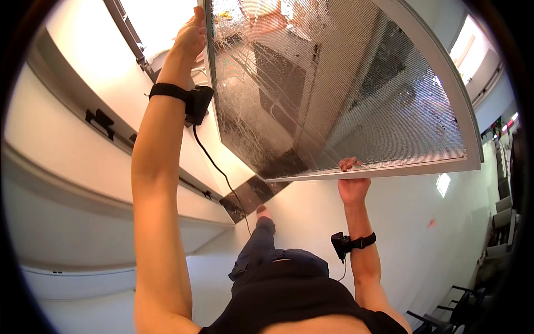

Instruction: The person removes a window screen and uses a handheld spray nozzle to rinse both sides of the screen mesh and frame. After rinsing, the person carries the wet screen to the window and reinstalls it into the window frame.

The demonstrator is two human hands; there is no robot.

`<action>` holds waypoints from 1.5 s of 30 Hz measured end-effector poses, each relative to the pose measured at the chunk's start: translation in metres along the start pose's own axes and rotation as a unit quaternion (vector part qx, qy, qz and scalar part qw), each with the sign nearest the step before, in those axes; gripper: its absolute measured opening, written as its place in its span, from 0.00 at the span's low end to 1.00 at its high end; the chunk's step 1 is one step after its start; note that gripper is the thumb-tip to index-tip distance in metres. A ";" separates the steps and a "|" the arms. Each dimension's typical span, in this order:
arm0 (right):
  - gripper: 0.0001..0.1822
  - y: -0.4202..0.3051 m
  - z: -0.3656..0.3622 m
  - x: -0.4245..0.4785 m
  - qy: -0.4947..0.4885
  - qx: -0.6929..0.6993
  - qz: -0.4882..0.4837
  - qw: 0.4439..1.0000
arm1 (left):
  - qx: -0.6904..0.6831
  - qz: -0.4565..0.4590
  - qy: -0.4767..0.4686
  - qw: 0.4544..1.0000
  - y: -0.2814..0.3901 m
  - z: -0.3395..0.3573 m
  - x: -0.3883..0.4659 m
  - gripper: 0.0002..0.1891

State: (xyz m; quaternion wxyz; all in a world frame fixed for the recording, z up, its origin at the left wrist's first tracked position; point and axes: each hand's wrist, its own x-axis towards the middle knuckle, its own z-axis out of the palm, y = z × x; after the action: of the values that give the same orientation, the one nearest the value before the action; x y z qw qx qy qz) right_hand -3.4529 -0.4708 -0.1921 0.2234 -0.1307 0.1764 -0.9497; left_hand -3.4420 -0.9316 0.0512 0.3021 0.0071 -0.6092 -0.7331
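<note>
A large framed mesh window screen [333,83] is raised in front of me, tilted, with pale streaks and dark specks over its mesh. Its light frame looks curved along the right, as the lens bends it. My left hand [192,37] is up at the frame's left edge, thumb along the outside, its fingers partly hidden. At the lower edge, my right hand [353,188] grips the frame, with the fingertips showing over its inner side. A black strap with a small black device is on each wrist or forearm, and a cable runs down from each device.
Pale walls and a dark window frame with fittings [100,123] are at the left. Below the screen, a strip of dark tiles [250,194] borders the pale floor [308,217], near my foot. Black chairs [454,309] stand at the lower right.
</note>
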 end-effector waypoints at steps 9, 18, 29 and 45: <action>0.13 0.086 0.027 0.159 0.039 -0.020 -0.009 0.999 | -0.085 0.012 -0.015 0.996 -0.027 -0.109 0.169 0.21; 0.10 0.166 0.036 0.319 0.083 -0.003 -0.016 0.996 | -0.063 0.035 0.063 0.995 -0.057 -0.165 0.339 0.24; 0.11 0.260 0.063 0.536 0.080 -0.027 -0.002 0.996 | -0.039 0.017 0.055 0.998 -0.082 -0.284 0.533 0.31; 0.11 0.403 0.068 0.795 0.052 -0.067 -0.066 0.994 | -0.048 0.047 -0.073 0.995 -0.226 -0.407 0.860 0.36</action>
State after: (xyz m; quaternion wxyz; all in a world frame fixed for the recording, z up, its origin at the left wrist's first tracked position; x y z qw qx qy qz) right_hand -3.9670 -1.2012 -0.1539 0.1412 -0.1070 0.2421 -0.9539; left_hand -4.0892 -1.6648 0.0513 0.2908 -0.0899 -0.5933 -0.7452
